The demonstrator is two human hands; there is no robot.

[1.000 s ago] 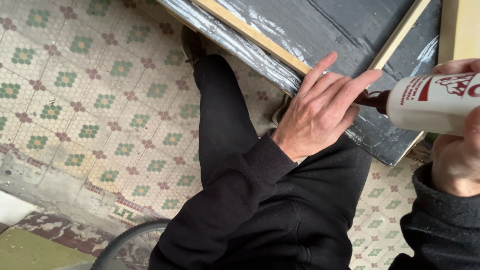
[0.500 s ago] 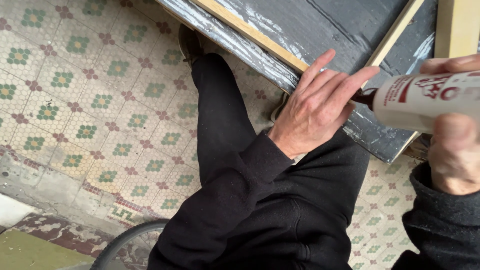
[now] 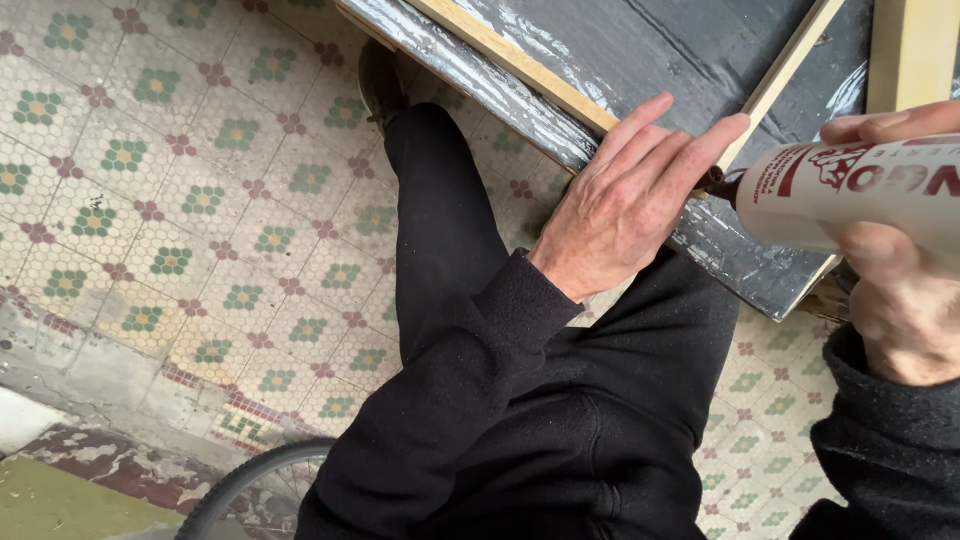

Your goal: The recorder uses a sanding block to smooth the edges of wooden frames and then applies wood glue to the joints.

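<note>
At the right edge of the frame, the right hand (image 3: pixel 905 290) is wrapped around a white tube (image 3: pixel 850 195) with red print, thumb underneath and a finger over the top. Its long axis runs nearly level across the picture, dark nozzle (image 3: pixel 722 183) pointing left. The left hand (image 3: pixel 625 205) lies open, fingers straight, with the fingertips at the nozzle; whether they pinch it I cannot tell from this angle. I judge the tube light, stiff-walled and fairly smooth, best held around its barrel, as it is. Behind both hands a dark panel (image 3: pixel 700 60) with pale wooden strips (image 3: pixel 520 70) fills the upper right, above patterned floor tiles (image 3: pixel 200 200).
</note>
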